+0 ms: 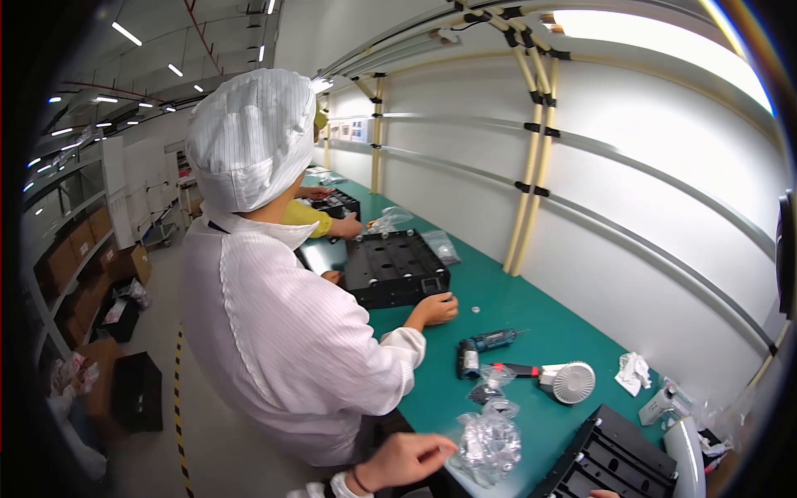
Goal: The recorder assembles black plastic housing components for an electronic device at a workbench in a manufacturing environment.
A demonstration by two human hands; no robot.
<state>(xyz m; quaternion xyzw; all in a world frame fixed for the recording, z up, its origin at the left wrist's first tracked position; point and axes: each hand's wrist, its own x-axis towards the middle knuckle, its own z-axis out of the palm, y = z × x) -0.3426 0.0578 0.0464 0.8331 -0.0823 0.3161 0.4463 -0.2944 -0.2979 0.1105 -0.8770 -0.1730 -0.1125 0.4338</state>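
Note:
My left hand [405, 461], with a dark band at its wrist, hovers by the near edge of the green table. Its fingers are bent and pressed together; whatever may be between them is too small to make out. Right beside it lie clear plastic bags [488, 444] with small parts inside. Of my right hand [604, 495] only a sliver shows at the lower edge, against a black slotted frame [613, 461]; its fingers are hidden.
A co-worker in a white cap and coat [282, 315] stands at left, handling a black panel [398, 264]. Another person's yellow sleeve [303, 217] shows beyond. A cordless screwdriver [484, 349], a small fan [571, 382], crumpled tissue [633, 373] and a white bottle [657, 405] lie on the green table [531, 324].

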